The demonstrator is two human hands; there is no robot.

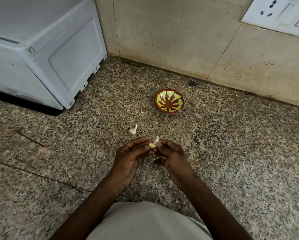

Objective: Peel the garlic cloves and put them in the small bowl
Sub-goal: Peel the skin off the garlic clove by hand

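Both hands, left hand [128,158] and right hand [169,158], are pinching the clove [152,145] between fingertips, pulling skin [157,139] off; next it probably needs dropping into the bowl [169,101] beyond the fingers.

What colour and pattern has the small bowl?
The small bowl is reddish-brown with yellow-green petal shapes inside; head view.

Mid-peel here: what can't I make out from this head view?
- Garlic clove: its underside is hidden by the fingers of the left hand and right hand.
- Pale scrap near the small bowl: too small to identify.
- Wall socket: cut off by the frame edge.
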